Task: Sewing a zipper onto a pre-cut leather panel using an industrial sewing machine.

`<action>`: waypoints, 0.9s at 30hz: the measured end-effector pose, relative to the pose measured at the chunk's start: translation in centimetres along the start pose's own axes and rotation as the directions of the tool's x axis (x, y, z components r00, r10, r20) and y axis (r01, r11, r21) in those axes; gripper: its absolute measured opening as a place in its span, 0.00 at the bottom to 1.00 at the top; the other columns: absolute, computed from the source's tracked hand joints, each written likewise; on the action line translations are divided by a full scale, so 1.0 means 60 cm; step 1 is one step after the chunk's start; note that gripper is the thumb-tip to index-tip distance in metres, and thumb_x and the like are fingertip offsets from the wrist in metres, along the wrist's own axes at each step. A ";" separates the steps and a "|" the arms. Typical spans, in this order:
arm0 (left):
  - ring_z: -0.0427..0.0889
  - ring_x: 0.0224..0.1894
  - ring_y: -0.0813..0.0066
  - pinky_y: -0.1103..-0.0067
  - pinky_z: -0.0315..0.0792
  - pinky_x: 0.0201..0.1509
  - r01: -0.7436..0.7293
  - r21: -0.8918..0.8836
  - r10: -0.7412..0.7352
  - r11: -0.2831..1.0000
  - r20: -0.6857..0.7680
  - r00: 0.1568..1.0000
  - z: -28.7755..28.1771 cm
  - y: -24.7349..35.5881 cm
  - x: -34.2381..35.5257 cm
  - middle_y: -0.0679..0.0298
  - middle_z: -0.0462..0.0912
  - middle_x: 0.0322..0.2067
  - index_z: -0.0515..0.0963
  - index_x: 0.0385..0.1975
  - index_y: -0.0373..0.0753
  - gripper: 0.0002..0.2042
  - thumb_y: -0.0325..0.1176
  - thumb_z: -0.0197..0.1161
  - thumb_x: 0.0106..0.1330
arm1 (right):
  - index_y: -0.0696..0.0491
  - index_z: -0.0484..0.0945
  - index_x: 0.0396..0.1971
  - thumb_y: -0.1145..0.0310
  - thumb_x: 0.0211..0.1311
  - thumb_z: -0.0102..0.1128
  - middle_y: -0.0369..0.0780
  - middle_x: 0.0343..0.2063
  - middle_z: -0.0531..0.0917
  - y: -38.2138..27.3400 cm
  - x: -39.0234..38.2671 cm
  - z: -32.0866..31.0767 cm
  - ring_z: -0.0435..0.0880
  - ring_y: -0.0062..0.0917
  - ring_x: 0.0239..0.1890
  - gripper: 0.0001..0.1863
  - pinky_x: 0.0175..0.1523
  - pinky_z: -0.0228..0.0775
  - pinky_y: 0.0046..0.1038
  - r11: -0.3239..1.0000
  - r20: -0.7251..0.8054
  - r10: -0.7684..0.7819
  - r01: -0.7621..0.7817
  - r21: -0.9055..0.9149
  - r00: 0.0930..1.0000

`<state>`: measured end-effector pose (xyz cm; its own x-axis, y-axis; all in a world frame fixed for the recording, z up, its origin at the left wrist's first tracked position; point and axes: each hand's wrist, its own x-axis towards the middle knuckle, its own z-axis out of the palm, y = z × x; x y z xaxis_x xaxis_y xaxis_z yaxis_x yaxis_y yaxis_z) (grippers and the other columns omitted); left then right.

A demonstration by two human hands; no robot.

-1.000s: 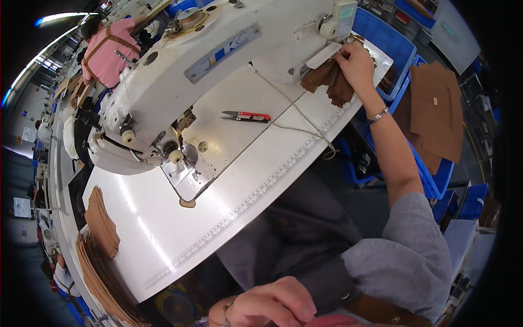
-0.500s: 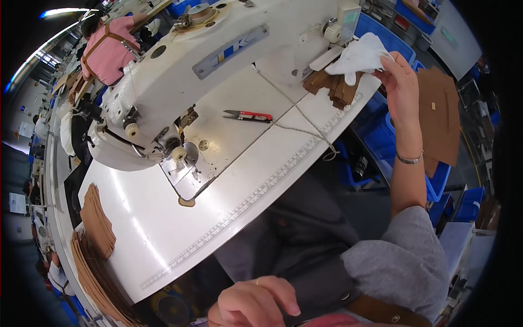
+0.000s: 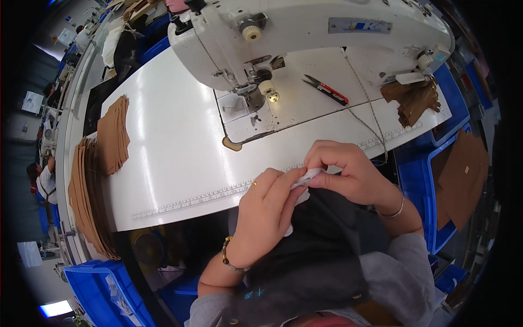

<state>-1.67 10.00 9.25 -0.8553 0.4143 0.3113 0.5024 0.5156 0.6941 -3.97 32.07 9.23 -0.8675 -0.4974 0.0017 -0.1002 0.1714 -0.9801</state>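
Observation:
Both hands meet over the front edge of the sewing table [image 3: 180, 158], above my dark apron [image 3: 338, 234]. Between them is a small bunched white cloth [image 3: 310, 177]. My left hand [image 3: 267, 210] pinches one side of it, fingers pressed together. My right hand [image 3: 346, 171] grips the other side with thumb and bent fingers. Part of the cloth hangs below the left fingers; the rest is hidden in the grasp. Beyond the hands stands a white sewing machine [image 3: 305, 22], its needle area [image 3: 256, 101] away from them. Thread snips with red handles [image 3: 332, 92] lie on its bed.
Brown cut pieces are stacked at the table's left [image 3: 87, 196], with a smaller pile [image 3: 113, 136] beside them. Crumpled brown pieces [image 3: 411, 101] lie at the right end. A cord [image 3: 365, 92] crosses the table. Blue bins stand at right [image 3: 417, 191] and lower left [image 3: 92, 283].
My right hand has brought the white cloth from the table's right end to the front middle. My left hand has risen from the lower edge and taken hold too. The view has shifted.

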 end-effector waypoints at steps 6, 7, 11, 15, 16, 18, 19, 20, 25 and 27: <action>0.77 0.28 0.76 0.78 0.70 0.32 0.271 -0.248 -0.205 0.930 0.263 0.943 -0.028 -0.041 0.006 0.63 0.79 0.28 0.82 0.42 0.34 0.07 0.32 0.65 0.74 | 0.58 0.77 0.32 0.69 0.67 0.67 0.37 0.28 0.77 0.013 0.038 0.004 0.75 0.23 0.30 0.10 0.37 0.67 0.26 0.990 -0.042 -0.096 0.091 -0.109 0.994; 0.76 0.28 0.81 0.78 0.70 0.32 0.450 -0.320 -0.296 0.834 0.430 0.853 -0.033 -0.047 0.005 0.65 0.79 0.27 0.82 0.40 0.34 0.09 0.35 0.62 0.76 | 0.58 0.77 0.32 0.69 0.67 0.67 0.37 0.28 0.77 0.014 0.041 0.006 0.75 0.23 0.30 0.10 0.37 0.67 0.26 0.989 -0.023 -0.098 0.095 -0.110 0.995; 0.71 0.29 0.83 0.81 0.67 0.31 0.449 -0.564 -0.240 0.693 0.406 0.882 -0.035 -0.068 0.005 0.67 0.78 0.25 0.82 0.37 0.34 0.15 0.39 0.56 0.81 | 0.58 0.77 0.32 0.70 0.67 0.67 0.37 0.29 0.78 0.012 0.055 0.015 0.75 0.22 0.30 0.09 0.37 0.68 0.27 0.993 -0.002 -0.097 0.097 -0.069 0.995; 0.71 0.30 0.86 0.84 0.66 0.33 0.566 -0.707 -0.274 0.423 0.496 0.824 -0.038 -0.080 0.002 0.71 0.77 0.27 0.82 0.39 0.32 0.17 0.40 0.55 0.82 | 0.58 0.77 0.33 0.72 0.66 0.68 0.37 0.28 0.78 0.006 0.066 0.017 0.77 0.23 0.30 0.08 0.38 0.70 0.26 0.979 0.023 -0.140 0.141 -0.144 0.990; 0.71 0.30 0.86 0.84 0.66 0.34 0.567 -0.705 -0.250 0.427 0.510 0.823 -0.038 -0.084 0.003 0.71 0.77 0.27 0.82 0.40 0.32 0.17 0.40 0.55 0.82 | 0.58 0.77 0.33 0.72 0.66 0.68 0.37 0.28 0.78 0.005 0.068 0.018 0.77 0.23 0.30 0.08 0.38 0.70 0.26 0.981 0.029 -0.129 0.132 -0.143 0.991; 0.71 0.31 0.86 0.84 0.67 0.34 0.525 -0.721 -0.257 0.452 0.459 0.851 -0.036 -0.089 0.003 0.71 0.77 0.27 0.82 0.40 0.33 0.16 0.40 0.55 0.82 | 0.58 0.78 0.34 0.70 0.65 0.70 0.37 0.28 0.80 0.002 0.072 0.020 0.78 0.22 0.29 0.09 0.38 0.71 0.25 0.974 -0.014 -0.160 0.155 -0.163 0.987; 0.71 0.31 0.87 0.84 0.67 0.34 0.505 -0.723 -0.269 0.472 0.427 0.863 -0.035 -0.091 0.003 0.71 0.77 0.28 0.81 0.39 0.34 0.16 0.40 0.55 0.82 | 0.58 0.78 0.34 0.70 0.65 0.70 0.37 0.28 0.80 0.001 0.073 0.023 0.78 0.22 0.29 0.09 0.38 0.71 0.25 0.977 -0.004 -0.146 0.143 -0.157 0.989; 0.71 0.31 0.87 0.84 0.67 0.34 0.508 -0.720 -0.282 0.474 0.422 0.862 -0.034 -0.094 0.003 0.71 0.77 0.28 0.81 0.39 0.34 0.16 0.40 0.55 0.82 | 0.58 0.79 0.36 0.70 0.64 0.71 0.36 0.28 0.81 0.000 0.073 0.025 0.78 0.20 0.28 0.10 0.37 0.70 0.24 0.981 -0.045 -0.148 0.141 -0.137 0.988; 0.72 0.33 0.87 0.85 0.68 0.36 0.465 -0.701 -0.363 0.541 0.304 0.881 -0.022 -0.092 0.002 0.72 0.76 0.29 0.79 0.39 0.37 0.11 0.39 0.62 0.78 | 0.58 0.80 0.38 0.69 0.64 0.73 0.34 0.29 0.83 -0.001 0.069 0.034 0.77 0.13 0.27 0.11 0.35 0.69 0.19 0.988 -0.125 -0.077 0.059 -0.143 0.989; 0.72 0.34 0.88 0.85 0.69 0.37 0.445 -0.680 -0.340 0.583 0.293 0.893 -0.019 -0.087 0.001 0.72 0.77 0.30 0.79 0.41 0.37 0.10 0.38 0.63 0.77 | 0.58 0.81 0.38 0.70 0.67 0.70 0.33 0.28 0.82 0.005 0.071 0.040 0.76 0.10 0.28 0.08 0.34 0.68 0.17 0.997 -0.108 0.062 -0.056 0.054 0.992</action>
<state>-4.50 6.46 6.39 -0.8977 0.4148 -0.1484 -0.1744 -0.0254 0.9843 -6.52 27.96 8.47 -0.9196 -0.3911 -0.0373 -0.0250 0.1528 -0.9879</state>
